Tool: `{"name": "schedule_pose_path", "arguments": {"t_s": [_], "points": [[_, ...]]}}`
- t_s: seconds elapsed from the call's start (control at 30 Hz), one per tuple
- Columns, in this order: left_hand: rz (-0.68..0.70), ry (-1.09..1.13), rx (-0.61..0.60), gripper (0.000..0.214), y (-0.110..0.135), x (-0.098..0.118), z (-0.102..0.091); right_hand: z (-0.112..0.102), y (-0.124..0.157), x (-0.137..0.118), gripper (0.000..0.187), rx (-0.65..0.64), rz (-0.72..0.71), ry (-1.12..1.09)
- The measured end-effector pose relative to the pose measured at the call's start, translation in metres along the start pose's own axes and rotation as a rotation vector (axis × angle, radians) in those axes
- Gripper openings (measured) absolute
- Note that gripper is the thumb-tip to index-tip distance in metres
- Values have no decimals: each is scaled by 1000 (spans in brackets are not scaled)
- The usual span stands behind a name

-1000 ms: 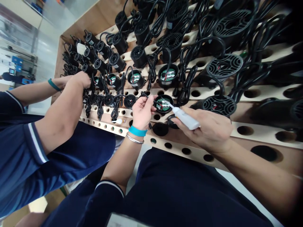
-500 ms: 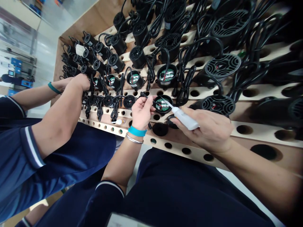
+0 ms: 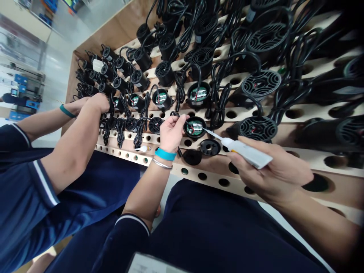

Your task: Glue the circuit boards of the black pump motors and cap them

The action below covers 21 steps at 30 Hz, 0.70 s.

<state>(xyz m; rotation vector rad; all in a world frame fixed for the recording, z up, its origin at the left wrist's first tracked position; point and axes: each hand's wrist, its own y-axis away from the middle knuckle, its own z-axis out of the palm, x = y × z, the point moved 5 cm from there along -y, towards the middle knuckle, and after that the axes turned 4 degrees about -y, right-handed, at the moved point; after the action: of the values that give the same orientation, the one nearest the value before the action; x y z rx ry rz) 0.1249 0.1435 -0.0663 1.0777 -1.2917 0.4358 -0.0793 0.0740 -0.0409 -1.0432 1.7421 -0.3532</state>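
Note:
My right hand [image 3: 273, 170] grips a white glue tube [image 3: 247, 152] whose thin nozzle points at an open black round unit [image 3: 195, 127] with a green circuit board inside. My left hand [image 3: 170, 132], wearing a teal band and a silver bangle, is closed in a pinch on a thin black wire at that unit's left rim. The unit sits in a hole of the wooden rack [image 3: 216, 167]. Two loose black caps [image 3: 209, 146] lie on the rack just below it.
Many black units with coiled cables [image 3: 222, 102] fill the rack's rows. A co-worker in dark blue stands at the left, a hand [image 3: 98, 102] among the units at the rack's far-left end. A small white tube [image 3: 143, 148] lies on the rack's front strip.
My right hand has drawn back to the right with the glue tube, so the nozzle tip now reaches the unit from farther away. The black caps below are now uncovered.

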Motion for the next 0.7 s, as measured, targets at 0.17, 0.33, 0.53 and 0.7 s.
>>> {"name": "schedule_pose_path", "arguments": {"t_s": [0.17,0.33,0.53,0.7], "points": [[10,-95,-39,28,-6,5,1,-4,0,11,40,142,291,-286],[45,-174,-136,24,-11,11,2,-14,3,19,25,262,502,-667],[39,-200,-174,27,-14,10,-2,-33,28,27,22,284,890,-854],[46,-164,-132,23,-4,7,-5,-52,59,32,28,280,1023,-876]]}}
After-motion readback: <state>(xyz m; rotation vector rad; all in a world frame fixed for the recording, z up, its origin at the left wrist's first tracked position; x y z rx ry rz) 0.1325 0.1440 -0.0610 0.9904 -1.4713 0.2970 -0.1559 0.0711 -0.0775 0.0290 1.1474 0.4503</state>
